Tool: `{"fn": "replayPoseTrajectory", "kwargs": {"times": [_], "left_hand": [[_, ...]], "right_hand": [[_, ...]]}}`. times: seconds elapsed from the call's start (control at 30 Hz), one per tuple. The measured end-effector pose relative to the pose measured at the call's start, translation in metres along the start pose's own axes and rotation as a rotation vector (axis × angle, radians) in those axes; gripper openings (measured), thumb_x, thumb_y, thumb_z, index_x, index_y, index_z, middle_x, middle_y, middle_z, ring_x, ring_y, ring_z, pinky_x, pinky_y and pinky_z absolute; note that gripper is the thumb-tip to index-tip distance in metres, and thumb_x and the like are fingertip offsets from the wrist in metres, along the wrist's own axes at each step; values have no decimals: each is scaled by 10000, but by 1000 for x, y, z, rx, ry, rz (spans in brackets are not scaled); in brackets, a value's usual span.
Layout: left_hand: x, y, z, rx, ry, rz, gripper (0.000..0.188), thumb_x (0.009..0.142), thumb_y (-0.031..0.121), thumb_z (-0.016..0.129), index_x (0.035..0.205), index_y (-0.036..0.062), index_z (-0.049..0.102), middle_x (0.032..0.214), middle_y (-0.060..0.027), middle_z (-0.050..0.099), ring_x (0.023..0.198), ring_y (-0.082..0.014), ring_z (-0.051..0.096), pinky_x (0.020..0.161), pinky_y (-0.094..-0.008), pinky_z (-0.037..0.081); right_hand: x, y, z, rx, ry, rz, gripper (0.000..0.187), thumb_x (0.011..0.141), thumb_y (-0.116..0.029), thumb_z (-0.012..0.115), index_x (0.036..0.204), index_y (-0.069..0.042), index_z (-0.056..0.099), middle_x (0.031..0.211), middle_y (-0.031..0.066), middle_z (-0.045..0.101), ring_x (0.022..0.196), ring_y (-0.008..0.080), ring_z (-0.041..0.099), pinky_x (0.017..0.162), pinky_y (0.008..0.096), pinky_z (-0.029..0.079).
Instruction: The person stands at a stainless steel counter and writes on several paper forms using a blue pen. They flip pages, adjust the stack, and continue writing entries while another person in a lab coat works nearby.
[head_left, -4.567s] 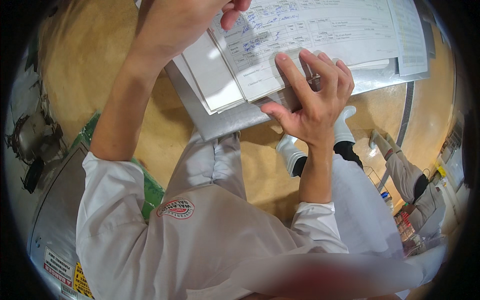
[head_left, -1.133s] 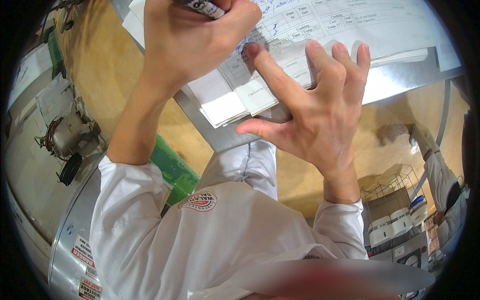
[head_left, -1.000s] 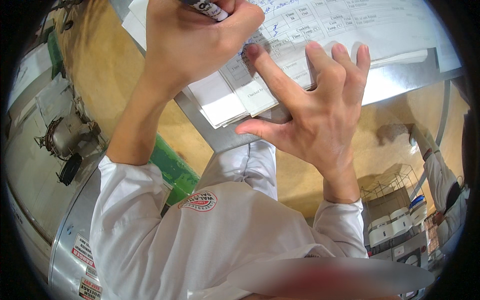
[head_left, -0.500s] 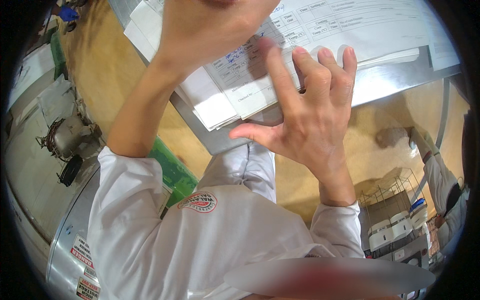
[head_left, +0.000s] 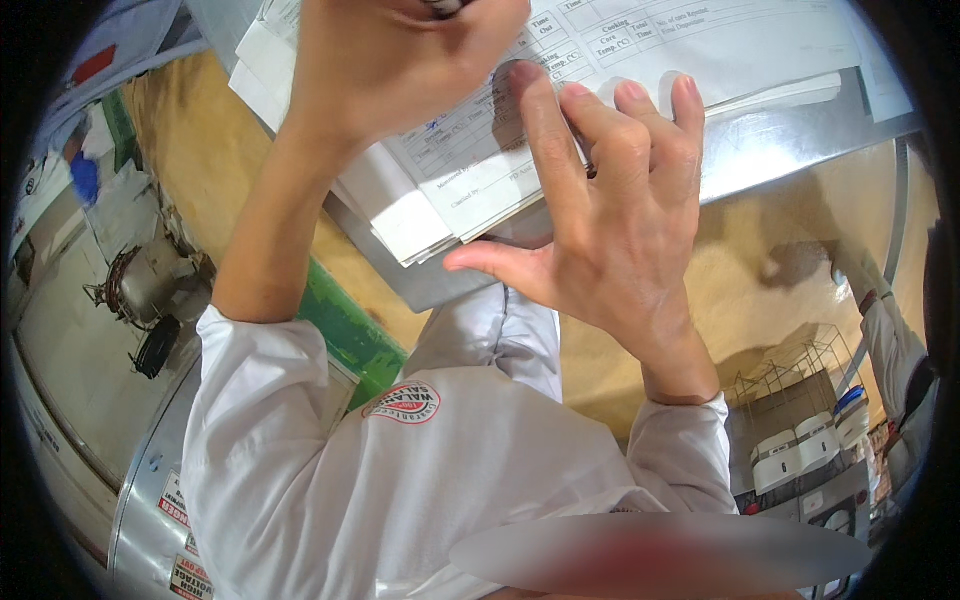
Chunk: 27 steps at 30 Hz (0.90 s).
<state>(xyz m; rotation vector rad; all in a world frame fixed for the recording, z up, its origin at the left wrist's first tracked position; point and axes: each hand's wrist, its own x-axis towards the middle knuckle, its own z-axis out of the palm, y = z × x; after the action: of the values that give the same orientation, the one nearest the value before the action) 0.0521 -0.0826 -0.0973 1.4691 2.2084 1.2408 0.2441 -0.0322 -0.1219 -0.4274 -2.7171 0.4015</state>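
My left hand (head_left: 410, 65) is at the top edge, closed, its wrist bent over the upper left of a stack of printed paper forms (head_left: 440, 185). A short dark and silvery piece of what looks like a pen (head_left: 442, 7) shows between its fingers; the rest is hidden. Flat on the forms lies my right hand (head_left: 610, 210), palm down, fingers spread towards the far side. Its thumb points left, just past the near edge of the sheets. The top form has table lines and some blue handwriting, partly covered by my hands.
The papers lie on a metal table (head_left: 770, 150) whose near edge is in front of me. Another person (head_left: 890, 335) is at the far right. A wire rack (head_left: 790, 375) stands lower right. At left are metal equipment (head_left: 150, 285) and a green strip (head_left: 335, 315) on the yellow-brown floor.
The view has shifted slightly, and the left hand appears a little further left and up over the forms. My right hand keeps its spread pose on the paper.
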Motion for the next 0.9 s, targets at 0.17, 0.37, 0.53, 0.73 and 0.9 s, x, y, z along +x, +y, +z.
{"fn": "replayPoseTrajectory", "kwargs": {"times": [0.17, 0.37, 0.53, 0.73, 0.9], "left_hand": [[-1, -11, -2, 51, 6, 3, 352, 754, -88, 613, 564, 77, 367, 511, 36, 389, 482, -23, 349, 430, -255, 229], [-1, -3, 0, 141, 20, 17, 348, 746, -82, 612, 562, 82, 366, 508, 31, 394, 476, -25, 357, 428, -256, 228], [1, -2, -2, 154, -5, 49, 336, 732, -73, 617, 558, 86, 378, 502, 23, 401, 466, -35, 353, 425, -262, 228], [1, -15, -4, -46, -14, 0, 342, 734, -67, 614, 552, 87, 369, 500, 36, 388, 471, -30, 338, 429, -261, 218], [-2, -11, -1, -102, 28, -55, 351, 736, -68, 611, 554, 88, 354, 501, 44, 371, 473, -25, 320, 430, -265, 206]], "right_hand": [[0, -1, -1, 6, -4, 18, 1034, 747, -921, 479, 1312, -79, 681, 1137, 80, 523, 1081, 330, 480, 1128, 602, 311], [0, -1, 0, 12, 1, 16, 1039, 749, -922, 479, 1318, -77, 679, 1142, 82, 525, 1093, 332, 474, 1132, 603, 306], [2, -2, -1, 8, -6, 24, 1032, 749, -919, 487, 1308, -73, 680, 1145, 81, 528, 1102, 337, 473, 1130, 603, 310], [2, -2, -2, 29, -1, 28, 1024, 739, -907, 521, 1294, -61, 684, 1156, 77, 529, 1120, 335, 478, 1126, 599, 322], [1, -3, -2, 31, 14, 22, 1027, 729, -908, 529, 1285, -59, 688, 1154, 78, 529, 1118, 335, 482, 1125, 592, 330]]}}
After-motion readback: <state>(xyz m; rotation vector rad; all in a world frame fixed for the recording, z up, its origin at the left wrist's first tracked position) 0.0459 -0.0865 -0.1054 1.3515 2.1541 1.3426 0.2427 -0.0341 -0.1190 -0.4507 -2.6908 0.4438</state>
